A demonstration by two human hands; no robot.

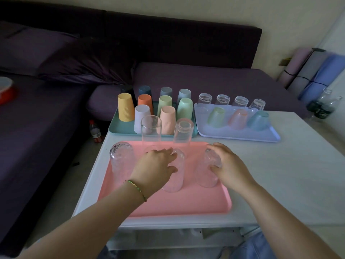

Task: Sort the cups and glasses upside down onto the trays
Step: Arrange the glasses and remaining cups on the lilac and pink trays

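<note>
White table [280,165], dim room, dark sofa [168,43] far side. Pink tray [186,202] near, teal tray [115,128] far left (plastic cups, all inverted), blue tray [242,135] far right. Left hand [155,169] grips middle glass [174,176]; right hand [227,165] grips right glass [208,171], both inverted on pink tray.

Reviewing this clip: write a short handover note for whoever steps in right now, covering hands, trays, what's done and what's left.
Left hand rests on the middle glass on the pink tray; right hand grips the right glass. Five clear glasses stand upside down on that tray. The teal tray holds inverted plastic cups, the lavender tray inverted small glasses. Nothing loose shows on the table; sorting looks done bar letting go.
</note>
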